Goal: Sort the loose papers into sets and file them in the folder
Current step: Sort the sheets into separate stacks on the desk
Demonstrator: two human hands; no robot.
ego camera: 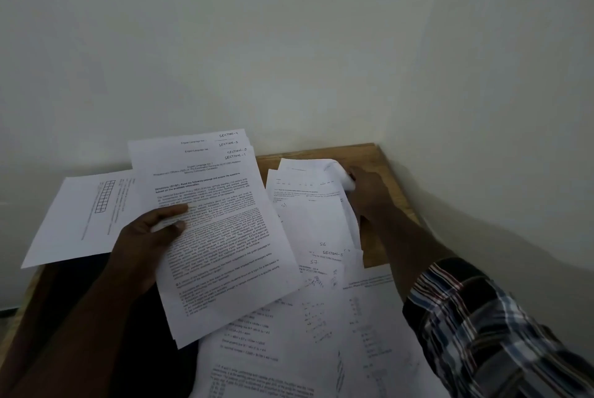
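My left hand (151,237) grips a fanned set of printed sheets (221,224), thumb on top, lifted above the desk; handwritten section labels show at their top corners. To the right, my right hand (366,192) reaches to the far side of the desk and pinches the curled upper corner of a sheet on a loose stack (315,214) marked with handwritten section numbers. More loose papers (305,339) lie spread over the near part of the desk. No folder can be made out.
The wooden desk (379,156) stands in a corner, with pale walls close behind and to the right. A single sheet with a printed grid (83,221) lies at the left, overhanging the desk's edge. A dark area (80,317) lies below my left arm.
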